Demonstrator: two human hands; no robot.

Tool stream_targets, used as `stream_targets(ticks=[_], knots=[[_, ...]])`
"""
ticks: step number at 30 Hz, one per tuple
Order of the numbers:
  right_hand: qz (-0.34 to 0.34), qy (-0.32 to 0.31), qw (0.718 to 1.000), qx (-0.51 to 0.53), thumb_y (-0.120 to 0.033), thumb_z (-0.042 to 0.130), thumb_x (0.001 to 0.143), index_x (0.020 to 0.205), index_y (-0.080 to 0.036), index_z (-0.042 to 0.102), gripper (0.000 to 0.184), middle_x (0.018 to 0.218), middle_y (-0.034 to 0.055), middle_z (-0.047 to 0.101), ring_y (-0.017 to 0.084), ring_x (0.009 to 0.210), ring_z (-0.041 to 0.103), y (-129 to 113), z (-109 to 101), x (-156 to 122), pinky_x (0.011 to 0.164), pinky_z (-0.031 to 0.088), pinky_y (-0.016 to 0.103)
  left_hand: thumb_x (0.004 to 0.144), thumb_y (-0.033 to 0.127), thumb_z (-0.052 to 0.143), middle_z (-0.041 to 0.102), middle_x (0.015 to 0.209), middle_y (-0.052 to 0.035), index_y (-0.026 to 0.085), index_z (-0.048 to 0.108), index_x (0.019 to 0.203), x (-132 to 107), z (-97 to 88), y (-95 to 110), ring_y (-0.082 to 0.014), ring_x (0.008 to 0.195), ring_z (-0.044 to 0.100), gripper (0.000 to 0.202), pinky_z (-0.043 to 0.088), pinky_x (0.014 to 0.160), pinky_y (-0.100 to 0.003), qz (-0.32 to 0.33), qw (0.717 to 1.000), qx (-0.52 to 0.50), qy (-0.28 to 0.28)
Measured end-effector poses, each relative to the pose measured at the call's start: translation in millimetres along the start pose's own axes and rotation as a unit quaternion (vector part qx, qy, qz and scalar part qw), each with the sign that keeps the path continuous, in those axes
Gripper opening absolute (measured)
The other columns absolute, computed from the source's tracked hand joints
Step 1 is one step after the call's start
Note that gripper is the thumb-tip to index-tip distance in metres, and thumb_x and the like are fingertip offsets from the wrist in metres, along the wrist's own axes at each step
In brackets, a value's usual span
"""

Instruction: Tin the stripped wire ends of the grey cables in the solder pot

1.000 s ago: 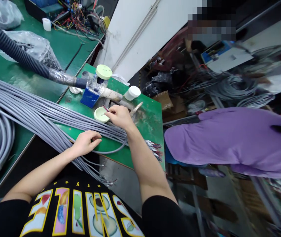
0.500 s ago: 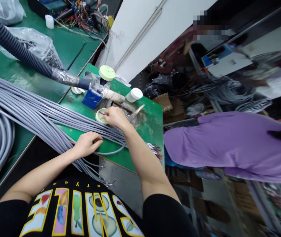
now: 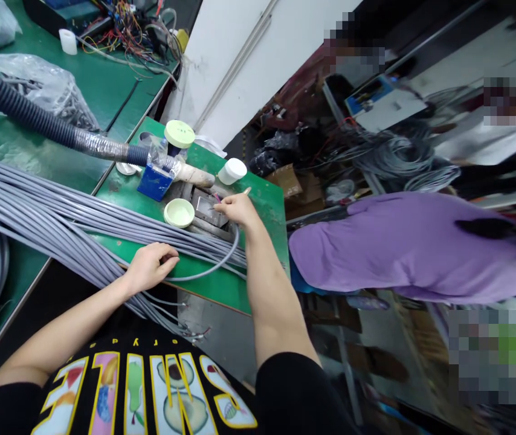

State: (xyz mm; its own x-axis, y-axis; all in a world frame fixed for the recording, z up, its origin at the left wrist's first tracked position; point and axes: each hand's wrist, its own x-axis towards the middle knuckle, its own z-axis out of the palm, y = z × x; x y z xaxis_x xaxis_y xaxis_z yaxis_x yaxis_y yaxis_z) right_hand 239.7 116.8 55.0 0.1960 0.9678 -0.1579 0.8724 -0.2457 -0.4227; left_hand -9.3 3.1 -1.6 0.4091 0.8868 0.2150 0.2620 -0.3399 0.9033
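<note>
Cables: grey sheathed cable bundle (image 3: 104, 226), lying across the green bench (image 3: 212, 290), long axis running from the left edge toward the lower right, with loose ends hanging past the bench edge.
Right hand (image 3: 238, 209): forearm raised from below, fingers pointing left over a metal plate (image 3: 207, 208); grip narrow, pinching a thin wire end (image 3: 216, 197).
Left hand (image 3: 151, 266): palm down, fingers loosely curled on the bundle; grip cannot be told.
Beside: pale green lid (image 3: 179, 212), just left of the metal plate.

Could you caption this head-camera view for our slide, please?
Left hand rests on grey cables; right hand reaches over a metal fixture.
</note>
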Motion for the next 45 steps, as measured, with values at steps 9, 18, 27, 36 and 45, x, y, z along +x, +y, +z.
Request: stream_targets(ticks=[9,18,27,36,45], knots=[[0.037,0.002,0.999,0.011,-0.025,0.067,0.065,0.04,-0.017,0.046,0.033,0.037,-0.0051,0.037,0.009,0.043,0.037,16.0,16.2,11.8,0.048,0.029,0.025,0.081,0.024,0.055,0.065,0.069,-0.0018,0.019,0.064,0.075,1.4,-0.4,1.3,-0.0145,0.065,0.056,0.012,0.043,0.065,-0.026,-0.004,1.0,0.01,0.002],[0.04,-0.005,0.999,0.009,-0.03,0.07,0.064,0.04,-0.018,0.047,0.035,0.036,-0.0045,0.038,0.01,0.043,0.038,20.2,20.0,16.0,0.049,0.03,0.025,0.082,0.023,0.054,0.065,0.068,-0.0019,0.02,0.065,0.075,1.8,-0.3,1.9,-0.0143,0.064,0.056,0.013,0.042,0.064,-0.025,0.002,1.0,0.024,0.001],[0.034,-0.001,0.999,0.02,-0.027,0.066,0.063,0.04,-0.018,0.047,0.032,0.036,-0.0048,0.037,0.009,0.044,0.037,15.8,17.1,12.4,0.048,0.028,0.025,0.081,0.022,0.056,0.065,0.069,-0.0019,0.019,0.065,0.075,1.6,0.1,1.7,-0.0143,0.064,0.057,0.012,0.042,0.064,-0.025,-0.006,1.0,0.022,0.003],[-0.12,0.044,0.982,0.137,-0.035,0.059,0.069,0.045,-0.018,0.046,0.032,0.045,-0.0036,0.04,0.01,0.048,0.036,-13.6,-16.6,-61.3,0.05,0.028,0.025,0.081,0.022,0.055,0.065,0.069,-0.0017,0.018,0.064,0.076,1.2,-1.1,0.7,-0.014,0.065,0.057,0.012,0.043,0.064,-0.025,0.0,1.0,0.03,-0.002],[-0.208,0.092,0.944,0.24,-0.028,0.062,0.073,0.053,-0.018,0.059,0.023,0.053,-0.0021,0.047,0.01,0.052,0.042,-39.6,-10.5,-137.9,0.051,0.032,0.025,0.072,0.03,0.066,0.065,0.066,-0.0009,0.016,0.067,0.075,2.7,5.4,6.2,-0.0115,0.06,0.054,0.015,0.041,0.059,-0.024,-0.088,0.976,-0.198,0.034]])
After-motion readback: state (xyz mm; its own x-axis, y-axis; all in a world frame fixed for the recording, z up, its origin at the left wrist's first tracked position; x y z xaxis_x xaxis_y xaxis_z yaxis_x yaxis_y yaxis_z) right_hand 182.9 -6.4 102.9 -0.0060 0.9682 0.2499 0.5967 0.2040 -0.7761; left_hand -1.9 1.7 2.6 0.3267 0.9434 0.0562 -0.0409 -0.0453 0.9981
